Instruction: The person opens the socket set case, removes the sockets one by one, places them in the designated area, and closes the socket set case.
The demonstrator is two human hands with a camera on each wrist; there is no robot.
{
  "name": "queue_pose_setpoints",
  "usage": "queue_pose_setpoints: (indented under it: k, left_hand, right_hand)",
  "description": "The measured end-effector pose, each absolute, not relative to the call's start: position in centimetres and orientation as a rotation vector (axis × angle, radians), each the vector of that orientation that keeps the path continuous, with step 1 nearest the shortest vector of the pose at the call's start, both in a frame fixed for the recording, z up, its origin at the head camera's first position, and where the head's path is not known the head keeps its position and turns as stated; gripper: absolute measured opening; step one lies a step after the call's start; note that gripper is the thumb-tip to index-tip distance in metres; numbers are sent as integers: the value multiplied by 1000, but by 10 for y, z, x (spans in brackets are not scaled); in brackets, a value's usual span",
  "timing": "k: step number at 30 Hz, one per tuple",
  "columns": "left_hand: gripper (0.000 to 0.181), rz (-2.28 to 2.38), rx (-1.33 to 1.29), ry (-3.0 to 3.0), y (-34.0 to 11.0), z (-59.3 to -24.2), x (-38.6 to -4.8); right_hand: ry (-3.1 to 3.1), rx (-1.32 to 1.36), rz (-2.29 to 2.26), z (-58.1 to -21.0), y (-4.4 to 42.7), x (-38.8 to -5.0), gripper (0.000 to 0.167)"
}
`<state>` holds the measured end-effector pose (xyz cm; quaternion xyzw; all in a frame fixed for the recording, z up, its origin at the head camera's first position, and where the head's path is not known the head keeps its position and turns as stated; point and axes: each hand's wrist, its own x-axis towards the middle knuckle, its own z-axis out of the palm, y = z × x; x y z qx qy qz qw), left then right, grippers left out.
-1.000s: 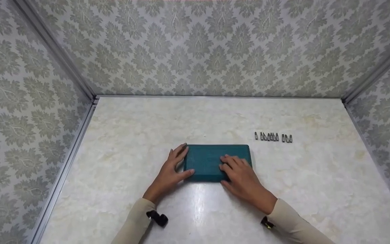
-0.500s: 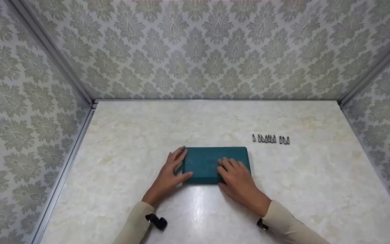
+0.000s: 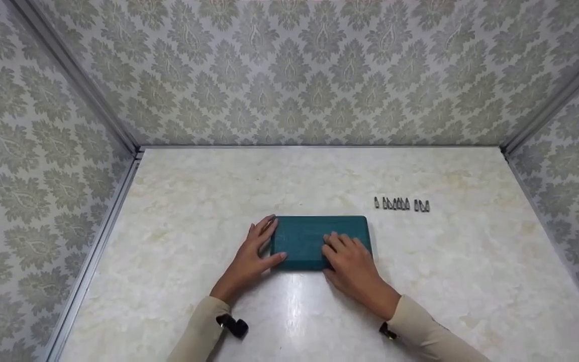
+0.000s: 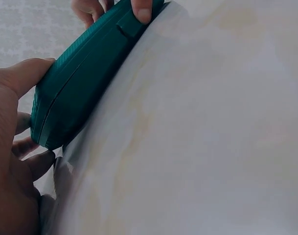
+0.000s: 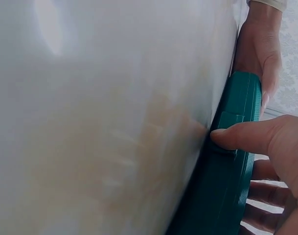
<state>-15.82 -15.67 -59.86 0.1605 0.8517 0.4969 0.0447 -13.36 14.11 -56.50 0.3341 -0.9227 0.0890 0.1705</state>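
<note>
A teal-green plastic case (image 3: pixel 297 239) lies closed on the table, latch side toward me. My left hand (image 3: pixel 247 256) holds its left end, with the thumb on the lid near the front corner and the fingers along the end. In the left wrist view that thumb (image 4: pixel 31 73) bears on the upper edge, other fingertips touching the end. My right hand (image 3: pixel 355 264) lies over the right part of the lid, fingers bent on top. The right wrist view shows its thumb (image 5: pixel 241 136) pressing the front latch (image 5: pixel 229 120), which it partly covers.
Several small metal bits (image 3: pixel 400 203) lie in a row on the marbled table (image 3: pixel 194 186), behind and right of the case. Patterned walls (image 3: pixel 289 75) bound the table at the back and sides.
The head view has shifted slightly. Both hands stay on the case, and the case remains closed. The right hand's fingers sit a little closer together than one second ago.
</note>
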Motion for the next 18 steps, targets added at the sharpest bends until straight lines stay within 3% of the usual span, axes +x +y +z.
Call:
queue_pose_setpoints:
  k: [18]
  left_hand:
    - [91,1495,487,2623,-161,-595,-156]
  right_hand:
    - [-2564,1003,247,-568,141,-142,44]
